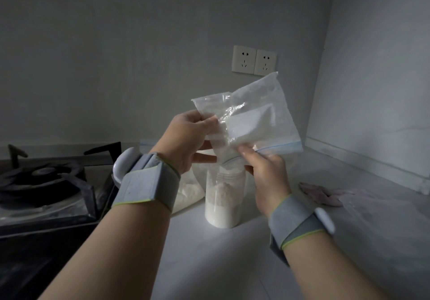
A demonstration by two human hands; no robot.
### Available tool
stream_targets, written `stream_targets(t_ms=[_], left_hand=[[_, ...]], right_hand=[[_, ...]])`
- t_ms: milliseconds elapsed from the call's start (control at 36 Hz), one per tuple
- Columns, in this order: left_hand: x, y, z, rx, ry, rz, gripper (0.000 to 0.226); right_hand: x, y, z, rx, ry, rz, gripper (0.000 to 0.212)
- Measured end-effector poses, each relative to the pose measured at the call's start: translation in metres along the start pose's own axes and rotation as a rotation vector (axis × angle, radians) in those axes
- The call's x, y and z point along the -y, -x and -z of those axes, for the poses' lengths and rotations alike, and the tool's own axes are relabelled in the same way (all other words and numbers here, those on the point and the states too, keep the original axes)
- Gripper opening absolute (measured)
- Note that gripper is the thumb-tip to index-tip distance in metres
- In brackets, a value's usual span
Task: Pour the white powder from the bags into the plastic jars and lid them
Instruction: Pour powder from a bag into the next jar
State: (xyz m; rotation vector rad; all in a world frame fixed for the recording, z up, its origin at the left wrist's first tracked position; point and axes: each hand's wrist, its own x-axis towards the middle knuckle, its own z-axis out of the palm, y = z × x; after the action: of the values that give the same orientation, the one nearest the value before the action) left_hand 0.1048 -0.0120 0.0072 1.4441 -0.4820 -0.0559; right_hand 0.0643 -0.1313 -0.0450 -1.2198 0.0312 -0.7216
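A clear zip bag (253,118) with white powder inside is held tilted above an open plastic jar (224,197), its blue zip mouth pointing down at the jar's rim. My left hand (188,139) pinches the bag's upper left corner. My right hand (265,178) grips the mouth edge just above the jar. The jar stands on the white counter (232,264) and is partly filled with white powder. A second bag of powder (188,192) lies on the counter behind my left wrist. A white lid (124,162) shows behind that wrist.
A black gas stove (44,188) fills the left side. A crumpled pale cloth (325,195) and an empty clear bag (381,215) lie on the counter at right. Two wall sockets (254,60) sit above the counter. Walls close the corner at right.
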Motion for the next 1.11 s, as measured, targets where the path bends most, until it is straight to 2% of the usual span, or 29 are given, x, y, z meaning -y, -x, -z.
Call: stream_targets(t_ms=[139,278,361,500,667,778,861,1000,1111], left_hand=[[0.001,0.001,-0.001,-0.004,0.000,-0.007,0.012],[0.002,-0.001,0.001,-0.013,0.014,0.005,0.011],[0.000,0.000,0.002,-0.021,0.015,0.005,0.010],[0.000,0.000,0.003,-0.072,-0.032,-0.008,0.010],[0.000,0.001,0.004,-0.029,-0.162,-0.014,0.005],[-0.001,0.003,0.002,-0.043,-0.143,-0.012,0.006],[-0.001,0.003,0.004,-0.040,-0.134,0.015,0.005],[0.000,0.003,0.005,-0.029,-0.085,0.043,0.010],[0.000,0.003,0.004,-0.034,-0.087,0.045,0.016]], right_hand=[[0.002,-0.002,0.002,-0.041,-0.024,0.024,0.018],[-0.002,-0.001,0.001,0.010,0.021,-0.001,0.018],[-0.003,-0.005,0.003,-0.053,0.040,0.028,0.016],[-0.004,-0.006,0.005,-0.019,0.081,0.028,0.023],[-0.003,-0.009,0.008,-0.008,0.027,0.021,0.015],[-0.010,-0.006,0.003,0.104,0.174,-0.032,0.011],[-0.011,-0.008,0.004,0.038,0.266,0.004,0.018],[-0.009,-0.006,0.004,0.107,0.154,-0.021,0.016],[-0.006,-0.007,0.006,0.079,0.136,0.009,0.020]])
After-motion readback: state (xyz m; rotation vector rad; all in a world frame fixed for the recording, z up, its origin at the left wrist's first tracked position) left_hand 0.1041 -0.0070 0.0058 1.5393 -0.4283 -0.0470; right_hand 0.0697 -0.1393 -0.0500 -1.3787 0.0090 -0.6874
